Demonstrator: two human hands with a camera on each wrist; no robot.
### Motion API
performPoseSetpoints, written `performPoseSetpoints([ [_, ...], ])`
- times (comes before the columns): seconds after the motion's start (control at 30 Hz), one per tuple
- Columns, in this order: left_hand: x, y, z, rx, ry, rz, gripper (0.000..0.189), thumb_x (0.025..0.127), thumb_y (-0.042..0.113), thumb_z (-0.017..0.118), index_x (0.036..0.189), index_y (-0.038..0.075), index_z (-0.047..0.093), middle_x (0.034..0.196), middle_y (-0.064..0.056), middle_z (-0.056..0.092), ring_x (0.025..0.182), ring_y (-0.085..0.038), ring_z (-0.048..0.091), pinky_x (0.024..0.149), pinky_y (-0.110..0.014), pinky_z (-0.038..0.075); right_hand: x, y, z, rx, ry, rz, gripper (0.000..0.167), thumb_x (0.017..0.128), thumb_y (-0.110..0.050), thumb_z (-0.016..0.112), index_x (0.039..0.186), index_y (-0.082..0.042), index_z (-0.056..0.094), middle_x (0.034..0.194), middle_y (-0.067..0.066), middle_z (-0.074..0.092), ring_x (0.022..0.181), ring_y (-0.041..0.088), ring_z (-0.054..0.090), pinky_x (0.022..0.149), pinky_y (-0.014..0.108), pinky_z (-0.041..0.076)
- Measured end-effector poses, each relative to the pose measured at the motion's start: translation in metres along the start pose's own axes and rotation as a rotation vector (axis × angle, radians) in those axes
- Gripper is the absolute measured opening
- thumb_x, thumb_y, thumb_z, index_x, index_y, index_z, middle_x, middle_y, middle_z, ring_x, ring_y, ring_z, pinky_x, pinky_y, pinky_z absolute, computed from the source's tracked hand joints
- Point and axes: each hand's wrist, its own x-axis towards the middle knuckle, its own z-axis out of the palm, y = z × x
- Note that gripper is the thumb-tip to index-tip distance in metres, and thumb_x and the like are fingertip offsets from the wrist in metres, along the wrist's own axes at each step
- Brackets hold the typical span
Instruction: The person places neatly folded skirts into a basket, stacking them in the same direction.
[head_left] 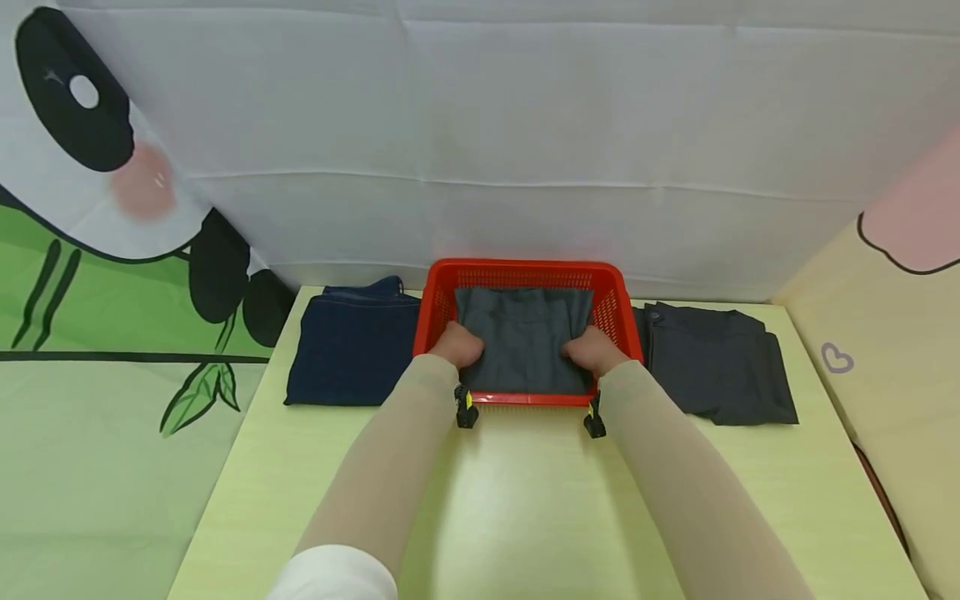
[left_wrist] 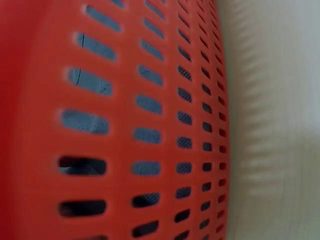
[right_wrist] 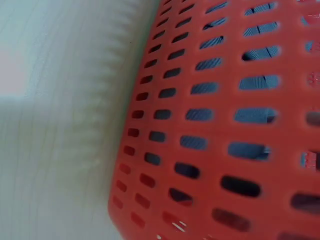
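One red basket point(head_left: 525, 271) stands on one pale table point(head_left: 532, 500), near the rear edge. One gray folded garment point(head_left: 525, 337) is located within the basket walls, its front edge close to the front rim; gray cloth also shows through the slots in both wrist views. Two hands engage this garment, one per side: the left hand point(head_left: 459, 344) grips the left edge and the right hand point(head_left: 595, 350) grips the right edge. Each grip is nearly closed, with the thumb on top of the cloth; the fingers beneath are hidden, so their exact position cannot be told. Two further folded garments lie on the table, one per side of the basket: one navy garment point(head_left: 352, 350) on the left and one charcoal garment point(head_left: 720, 367) on the right. Two black wrist devices point(head_left: 466, 410) are visible, one below each wrist.
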Motion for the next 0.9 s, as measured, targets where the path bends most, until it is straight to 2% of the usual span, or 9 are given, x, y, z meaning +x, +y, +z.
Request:
performPoseSetpoints([
  [0.1,-0.002,-0.002,-0.002,0.097,-0.006,-0.015,0.056,0.098,0.017,0.058,0.146,-0.005,0.037,0.127,-0.017,0.058,0.107,-0.029,0.064,0.092,-0.042,0.057,-0.001,0.002,0.000,-0.021,0.005,-0.007,0.055,0.089,-0.008,0.060,0.137,0.016,0.044,0.124,0.022,0.053,0.102,0.035,0.053,0.091,0.045,0.050],
  [0.23,-0.011,-0.001,-0.004,0.148,-0.011,-0.043,0.069,0.099,0.018,0.051,0.154,-0.010,0.019,0.143,-0.024,0.046,0.124,-0.036,0.052,0.106,-0.050,0.047,-0.005,0.005,-0.003,-0.015,-0.017,-0.012,0.053,0.092,-0.012,0.062,0.136,0.012,0.045,0.125,0.023,0.054,0.103,0.035,0.055,0.093,0.046,0.052],
  [0.33,-0.018,0.000,-0.007,0.090,0.000,-0.025,0.071,0.098,0.019,0.054,0.154,-0.008,0.019,0.143,-0.023,0.046,0.124,-0.036,0.051,0.107,-0.053,0.046,-0.011,0.006,-0.007,-0.024,-0.044,-0.015,0.062,0.095,-0.017,0.061,0.144,0.011,0.037,0.136,0.025,0.051,0.112,0.037,0.055,0.101,0.049,0.050],
  [0.47,-0.031,0.003,-0.014,0.032,0.001,0.035,0.071,0.097,0.019,0.058,0.154,-0.006,0.023,0.144,-0.021,0.046,0.122,-0.035,0.050,0.108,-0.052,0.044,-0.023,0.003,-0.014,-0.070,-0.078,-0.030,0.076,0.098,-0.024,0.060,0.152,0.015,0.025,0.150,0.029,0.041,0.127,0.041,0.048,0.109,0.053,0.044],
  [0.63,-0.051,0.011,-0.028,0.015,-0.024,0.092,0.072,0.100,0.023,0.060,0.157,-0.001,0.023,0.155,-0.019,0.040,0.136,-0.036,0.045,0.113,-0.053,0.040,-0.041,-0.006,-0.031,-0.161,-0.090,-0.039,0.090,0.100,-0.036,0.061,0.158,0.012,0.013,0.162,0.029,0.025,0.141,0.044,0.037,0.114,0.058,0.036],
  [0.8,-0.065,0.012,-0.046,0.002,-0.030,0.144,0.075,0.102,0.025,0.061,0.161,0.003,0.020,0.161,-0.017,0.034,0.145,-0.034,0.039,0.116,-0.051,0.037,-0.059,-0.016,-0.051,-0.183,-0.048,-0.069,0.088,0.103,-0.042,0.057,0.162,0.004,0.010,0.162,0.026,0.028,0.143,0.045,0.035,0.113,0.063,0.035],
  [0.9,-0.073,0.010,-0.056,-0.014,-0.023,0.161,0.071,0.103,0.023,0.059,0.160,0.004,0.022,0.157,-0.016,0.039,0.141,-0.034,0.043,0.113,-0.052,0.040,-0.066,-0.018,-0.060,-0.167,-0.001,-0.090,0.083,0.103,-0.043,0.056,0.162,0.000,0.017,0.159,0.024,0.034,0.140,0.044,0.040,0.111,0.062,0.039],
])
